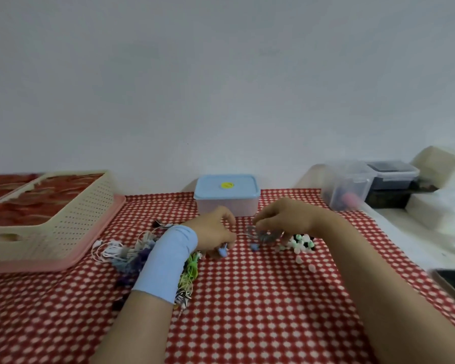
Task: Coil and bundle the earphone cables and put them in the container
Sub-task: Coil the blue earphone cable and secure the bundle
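Both hands are working one cable (263, 235) over the counter (247, 298), just in front of the container (226, 195) (its lid is on). The left hand (214, 233) is pinching the earbud end, and the right hand (284, 215) is pinching a small coil. The hands are staying near but apart. The cable is looking thin, light and limp, and is probably springy. Gripping across all loops seems safer than holding the buds. A pile (126, 254) of loose earphones is lying beside the left wrist.
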Demonstrator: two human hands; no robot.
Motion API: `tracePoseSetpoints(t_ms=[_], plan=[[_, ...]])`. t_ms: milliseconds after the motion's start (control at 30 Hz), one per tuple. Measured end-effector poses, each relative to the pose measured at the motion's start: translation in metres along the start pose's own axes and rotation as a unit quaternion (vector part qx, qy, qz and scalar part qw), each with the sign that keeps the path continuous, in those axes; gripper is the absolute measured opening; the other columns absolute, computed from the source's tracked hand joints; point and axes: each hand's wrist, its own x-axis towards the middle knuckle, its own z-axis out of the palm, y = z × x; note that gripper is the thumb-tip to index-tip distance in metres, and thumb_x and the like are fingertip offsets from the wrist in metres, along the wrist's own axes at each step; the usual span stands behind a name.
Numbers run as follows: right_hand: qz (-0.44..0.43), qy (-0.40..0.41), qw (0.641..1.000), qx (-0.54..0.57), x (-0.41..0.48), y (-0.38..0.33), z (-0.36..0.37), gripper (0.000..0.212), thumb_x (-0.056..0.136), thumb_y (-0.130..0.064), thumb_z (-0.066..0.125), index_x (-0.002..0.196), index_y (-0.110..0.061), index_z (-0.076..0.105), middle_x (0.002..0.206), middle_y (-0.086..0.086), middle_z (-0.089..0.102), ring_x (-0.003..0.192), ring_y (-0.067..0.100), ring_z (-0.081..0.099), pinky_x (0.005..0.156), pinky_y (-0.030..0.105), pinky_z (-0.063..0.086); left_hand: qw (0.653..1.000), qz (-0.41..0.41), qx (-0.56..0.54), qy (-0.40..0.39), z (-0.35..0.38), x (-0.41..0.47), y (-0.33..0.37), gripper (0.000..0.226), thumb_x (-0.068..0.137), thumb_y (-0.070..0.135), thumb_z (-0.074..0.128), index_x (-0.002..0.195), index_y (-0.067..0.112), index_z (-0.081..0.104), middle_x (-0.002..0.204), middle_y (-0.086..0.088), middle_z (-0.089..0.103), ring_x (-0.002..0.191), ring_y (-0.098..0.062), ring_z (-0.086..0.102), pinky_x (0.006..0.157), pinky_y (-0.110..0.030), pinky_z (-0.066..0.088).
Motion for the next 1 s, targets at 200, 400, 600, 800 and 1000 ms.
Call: tracePoseSetpoints(t_ms=[200,400,600,800,1000], plan=[[-0.004,0.085,0.991,-0.1,-0.005,0.011,-0.019,0.016,0.093,-0.015,0.068,0.093,-0.03,0.075,0.088,-0.01,0.076,0.07,0.004,0.073,0.064,0.024,0.056,1.0,0.02,-0.014,-0.004,0.002,0.003,0.0,0.011,0.093,0.008,0.063,0.101,0.01,0.069,0.082,-0.006,0.067,0.074,-0.018,0.069,0.074,-0.036,0.062],[0.006,-0.028,0.988,-0.154,-0.007,0.012,-0.021,0.016,0.084,-0.017,0.079,0.088,-0.032,0.079,0.085,-0.016,0.077,0.085,0.011,0.073,0.085,0.03,0.06,0.998,0.045,0.043,0.017,0.008,0.01,0.002,0.017,0.092,-0.002,0.059,0.091,0.013,0.068,0.097,-0.004,0.066,0.073,-0.013,0.068,0.067,-0.029,0.062],[0.019,-0.078,0.98,-0.183,-0.001,0.014,-0.014,0.027,0.081,-0.022,0.082,0.103,-0.037,0.078,0.098,-0.021,0.074,0.093,0.002,0.067,0.089,0.024,0.055,0.986,0.015,0.159,0.044,0.013,0.023,-0.002,0.042,0.088,-0.01,0.049,0.073,0.024,0.069,0.089,0.008,0.066,0.081,-0.012,0.065,0.071,-0.024,0.05],[-0.041,-0.002,0.991,-0.129,0.005,0.008,0.001,0.016,0.083,-0.024,0.08,0.099,-0.03,0.08,0.085,-0.024,0.074,0.083,-0.005,0.067,0.083,0.017,0.05,0.985,0.029,0.125,0.117,0.013,0.018,0.004,0.025,0.09,0.004,0.056,0.081,0.027,0.063,0.094,0.008,0.064,0.094,-0.013,0.06,0.084,-0.025,0.044],[-0.042,0.058,0.991,-0.114,0.002,0.017,-0.008,0.015,0.084,-0.02,0.08,0.096,-0.03,0.08,0.083,-0.024,0.071,0.077,-0.01,0.064,0.073,0.01,0.045,0.996,0.007,0.049,0.072,-0.004,0.002,-0.003,0.012,0.087,0.01,0.071,0.088,0.016,0.061,0.092,-0.003,0.065,0.074,-0.024,0.071,0.066,-0.033,0.059]])
